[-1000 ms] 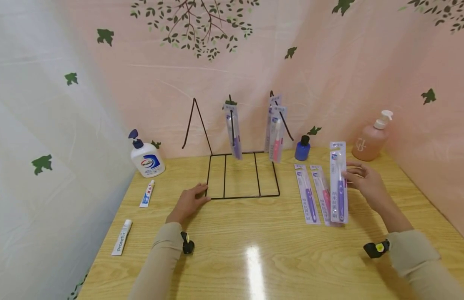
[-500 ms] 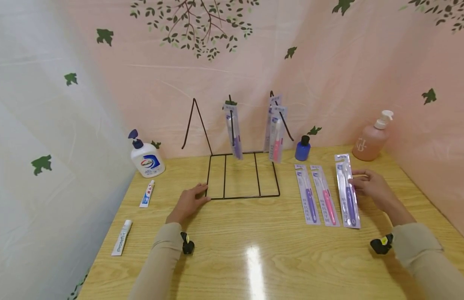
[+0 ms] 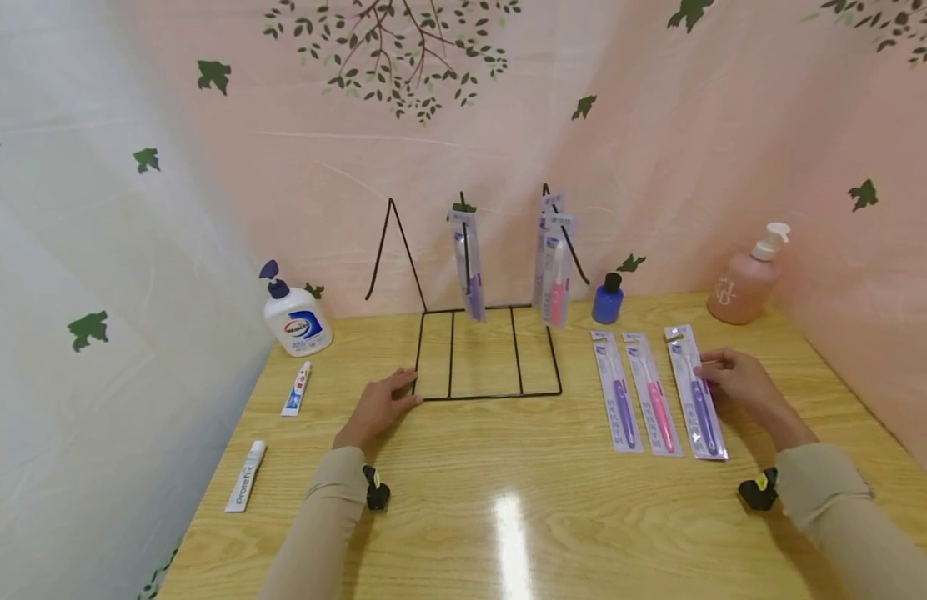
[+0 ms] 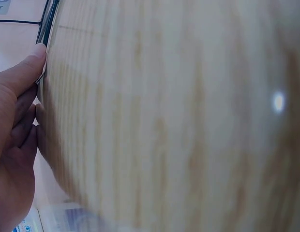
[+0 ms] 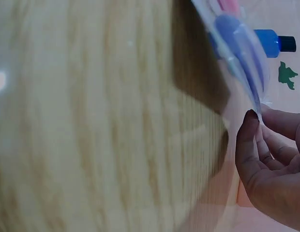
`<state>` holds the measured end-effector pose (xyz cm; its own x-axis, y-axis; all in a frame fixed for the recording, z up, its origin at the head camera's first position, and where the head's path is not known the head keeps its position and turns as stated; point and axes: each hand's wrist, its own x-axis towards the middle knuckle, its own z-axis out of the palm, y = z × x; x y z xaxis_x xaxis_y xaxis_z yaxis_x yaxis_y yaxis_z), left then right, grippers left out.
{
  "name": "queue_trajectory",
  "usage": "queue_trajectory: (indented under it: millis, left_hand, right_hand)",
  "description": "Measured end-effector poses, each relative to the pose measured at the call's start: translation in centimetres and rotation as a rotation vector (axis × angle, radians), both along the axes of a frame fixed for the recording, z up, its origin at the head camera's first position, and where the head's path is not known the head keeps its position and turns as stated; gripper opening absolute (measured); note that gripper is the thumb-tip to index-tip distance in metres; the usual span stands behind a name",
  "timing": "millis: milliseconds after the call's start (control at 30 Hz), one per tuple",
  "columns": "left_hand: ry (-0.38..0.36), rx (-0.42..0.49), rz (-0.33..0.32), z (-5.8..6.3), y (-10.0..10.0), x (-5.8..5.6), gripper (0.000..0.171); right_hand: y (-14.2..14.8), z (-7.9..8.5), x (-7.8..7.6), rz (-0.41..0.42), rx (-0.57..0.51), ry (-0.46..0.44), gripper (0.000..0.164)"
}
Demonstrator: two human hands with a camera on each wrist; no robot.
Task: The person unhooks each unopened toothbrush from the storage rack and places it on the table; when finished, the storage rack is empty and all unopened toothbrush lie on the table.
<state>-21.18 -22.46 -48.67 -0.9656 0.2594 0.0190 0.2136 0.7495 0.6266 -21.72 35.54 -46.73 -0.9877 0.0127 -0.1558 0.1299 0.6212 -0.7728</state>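
At the right, my right hand (image 3: 741, 387) pinches the edge of a packaged purple toothbrush (image 3: 701, 408) between thumb and fingertips. In the right wrist view that toothbrush pack (image 5: 242, 53) is tilted off the wood. Beside it lie a packaged pink toothbrush (image 3: 657, 408) and another packaged purple toothbrush (image 3: 621, 408). My left hand (image 3: 377, 408) grips the front left corner of a black wire rack (image 3: 493, 396), thumb at the front bar. From the rack's hooks hang a purple toothbrush pack (image 3: 469, 267), a pink toothbrush pack (image 3: 557, 275) and a partly hidden pack behind it.
A white pump bottle (image 3: 298, 325) and two tubes, a small toothpaste tube (image 3: 296, 389) and a Protefix tube (image 3: 246, 477), stand or lie at the left. Behind the packs are a small blue bottle (image 3: 608, 302) and a pink pump bottle (image 3: 744, 283). A patterned curtain backs the table.
My right hand has moved the purple toothbrush pack rightward and down, off the pink one, to the right end of the row. The left hand stays at the rack's corner.
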Motion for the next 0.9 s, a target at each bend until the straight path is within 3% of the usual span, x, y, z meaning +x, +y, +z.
queue_trajectory:
  millis: [733, 900]
  left_hand:
    - [0.025, -0.017, -0.002, -0.26, -0.04, -0.21, 0.055]
    - [0.003, -0.013, 0.012, -0.15, 0.00, -0.28, 0.055]
  right_hand:
    - [-0.36, -0.11, -0.13, 0.028, 0.074, -0.055, 0.053]
    - [-0.32, 0.07, 0.04, 0.021, 0.083, -0.042, 0.050]
